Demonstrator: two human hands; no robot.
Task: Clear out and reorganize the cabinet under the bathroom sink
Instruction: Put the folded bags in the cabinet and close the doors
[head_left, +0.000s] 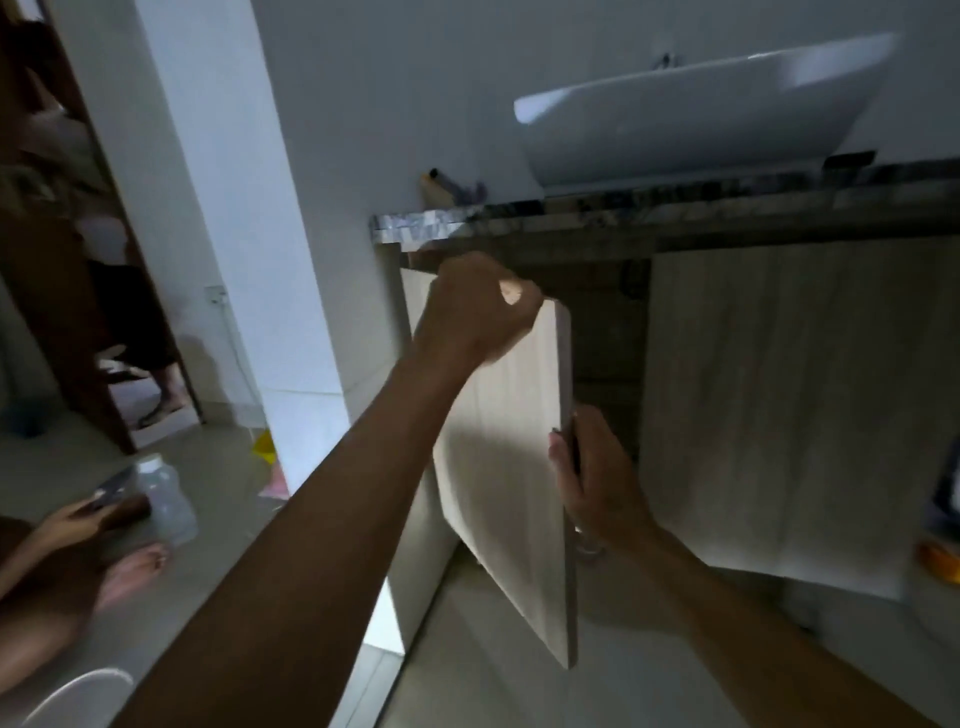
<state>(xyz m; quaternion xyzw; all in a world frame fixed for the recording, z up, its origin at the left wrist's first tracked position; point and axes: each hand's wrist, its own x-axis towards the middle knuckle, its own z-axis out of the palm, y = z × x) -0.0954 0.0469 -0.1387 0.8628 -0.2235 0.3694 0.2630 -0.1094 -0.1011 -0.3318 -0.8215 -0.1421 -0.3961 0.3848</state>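
Stiff, probably light cabinet door (506, 499): left hand (475, 312) grips its 12 o'clock corner, right hand (595, 486) its 3 o'clock edge, sound holds.

A white basin (701, 114) and small bottles (448, 189) sit on the mottled countertop (519, 222).

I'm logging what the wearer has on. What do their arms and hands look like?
Both forearms are bare, with no sleeves in view. The left hand and right hand wear no gloves; no watch shows. A metallic glint by the right wrist may be the cabinet door handle, not a bracelet.
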